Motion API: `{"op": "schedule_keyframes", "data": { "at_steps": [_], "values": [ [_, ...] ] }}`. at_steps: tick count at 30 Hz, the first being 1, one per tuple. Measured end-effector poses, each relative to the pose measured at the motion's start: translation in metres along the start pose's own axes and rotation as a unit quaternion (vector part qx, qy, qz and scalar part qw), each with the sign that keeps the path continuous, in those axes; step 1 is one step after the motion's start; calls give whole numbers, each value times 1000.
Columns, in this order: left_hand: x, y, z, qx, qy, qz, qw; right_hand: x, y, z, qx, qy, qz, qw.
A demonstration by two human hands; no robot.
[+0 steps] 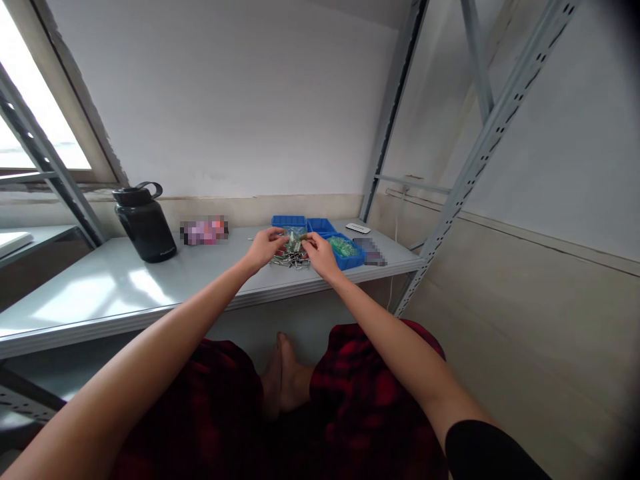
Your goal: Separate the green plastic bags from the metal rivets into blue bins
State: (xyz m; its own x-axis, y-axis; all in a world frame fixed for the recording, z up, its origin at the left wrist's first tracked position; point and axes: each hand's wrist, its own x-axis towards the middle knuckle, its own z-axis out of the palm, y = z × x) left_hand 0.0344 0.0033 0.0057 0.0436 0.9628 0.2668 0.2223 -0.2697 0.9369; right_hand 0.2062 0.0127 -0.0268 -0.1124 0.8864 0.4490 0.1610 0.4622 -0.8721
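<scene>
My left hand (265, 247) and my right hand (321, 255) meet over the grey shelf. Between their fingertips is a small clear plastic bag (294, 235), gripped from both sides. Whatever is inside the bag is too small to make out. Directly beneath lies a loose pile of thin metal pieces (291, 261), which look like screws or rivets. Just right of my right hand, a blue bin (356, 260) holds crumpled clear-green plastic (343, 247).
Two more blue bins, one (289, 221) behind my hands and another (319, 225) beside it, stand near the wall. A dark bottle (146, 223) is at left. A white flat object (358, 228) and a blurred item (370, 251) lie at right. Metal uprights (480, 167) frame the shelf.
</scene>
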Motion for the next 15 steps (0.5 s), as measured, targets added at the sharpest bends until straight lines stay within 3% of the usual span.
{"op": "schedule_keyframes", "data": {
  "at_steps": [8,12,15],
  "values": [
    [-1,3,3,-15,12,5,1000,2,3,-2,-18,16,-4,1000],
    [0,2,1,-18,30,10,999,-1,1,-2,-93,86,-68,990],
    [0,1,0,-17,34,16,999,-6,-2,-1,-146,80,-118,979]
  ]
}}
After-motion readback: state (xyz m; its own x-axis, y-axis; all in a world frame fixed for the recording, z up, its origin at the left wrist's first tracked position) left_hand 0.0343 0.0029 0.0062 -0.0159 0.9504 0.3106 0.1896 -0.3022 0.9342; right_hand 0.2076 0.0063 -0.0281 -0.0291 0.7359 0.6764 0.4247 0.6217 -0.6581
